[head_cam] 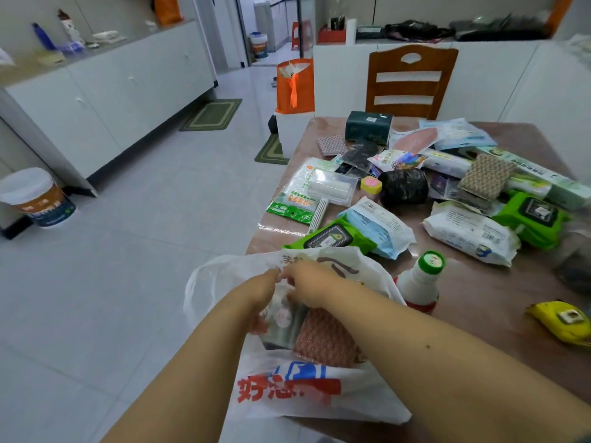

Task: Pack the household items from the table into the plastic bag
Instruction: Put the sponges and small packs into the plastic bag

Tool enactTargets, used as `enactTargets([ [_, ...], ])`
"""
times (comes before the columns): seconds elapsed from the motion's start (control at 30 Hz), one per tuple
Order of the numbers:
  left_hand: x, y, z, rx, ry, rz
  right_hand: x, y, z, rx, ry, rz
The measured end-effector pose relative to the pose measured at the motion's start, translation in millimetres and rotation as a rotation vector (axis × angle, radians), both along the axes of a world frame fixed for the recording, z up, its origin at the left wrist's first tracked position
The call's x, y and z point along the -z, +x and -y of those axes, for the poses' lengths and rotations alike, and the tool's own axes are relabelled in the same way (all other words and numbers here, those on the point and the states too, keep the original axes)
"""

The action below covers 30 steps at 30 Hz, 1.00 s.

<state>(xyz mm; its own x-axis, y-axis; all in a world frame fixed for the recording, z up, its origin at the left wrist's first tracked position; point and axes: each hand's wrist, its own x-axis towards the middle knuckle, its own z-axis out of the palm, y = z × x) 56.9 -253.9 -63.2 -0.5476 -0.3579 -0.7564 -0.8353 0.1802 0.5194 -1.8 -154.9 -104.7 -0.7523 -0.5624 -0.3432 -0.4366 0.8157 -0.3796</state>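
A white plastic bag point(307, 388) with red and blue print lies open at the near left corner of the table point(479, 302). Inside it I see a pinkish-brown scouring pad point(323, 340) and a flat clear packet point(281, 318). My left hand point(260, 292) and my right hand point(308, 282) meet at the bag's mouth, both pinching its far rim. Beside the bag stand a white bottle with a green cap point(420, 282) and a green wipes pack point(329, 239). Several more packets cover the table beyond.
A lint roller in its pack point(316, 190), a black roll point(403, 187), white wipes packs point(470, 233), a yellow pack point(563, 321) and a dark tissue box point(367, 126) lie on the table. A wooden chair point(411, 79) stands behind it. Tiled floor lies to the left.
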Motion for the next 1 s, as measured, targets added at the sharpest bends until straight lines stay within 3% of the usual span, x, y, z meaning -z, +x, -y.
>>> enactTargets([
  [0.1,3,5,1,0.096,-0.034,-0.005,-4,12,-3,-0.067,0.06,-0.153],
  [0.17,3,5,4,0.141,-0.09,-0.067,-22,19,-15,-0.005,-0.096,-0.314],
  [0.27,-3,-4,6,0.193,-0.195,-0.233,-56,26,-53,0.305,-0.368,-0.559],
  [0.37,-15,-11,-6,0.216,-0.17,-0.451,-65,24,-99,0.65,-0.312,-0.77],
  [0.43,-22,-10,-19,0.264,-0.228,-0.6,-58,24,-126,0.858,-0.239,-0.721],
  [0.5,-27,-9,-22,0.311,-0.387,-0.673,-46,30,-146,1.003,-0.3,-0.555],
  [0.6,-28,-8,-2,0.328,-0.772,-0.7,-27,38,-157,0.997,-0.315,-0.293],
  [0.7,-21,-3,25,0.369,-1.163,-0.497,-32,36,-156,0.906,-0.142,-0.385],
  [0.8,-19,8,45,0.357,-1.167,-0.144,-65,38,-150,0.876,-0.119,-0.615],
  [0.9,-13,12,65,0.343,-1.042,-0.049,-109,46,-137,0.883,-0.365,-0.798],
  [1.0,-9,11,79,0.353,-0.923,-0.108,-125,45,-118,0.889,-0.73,-0.641],
])
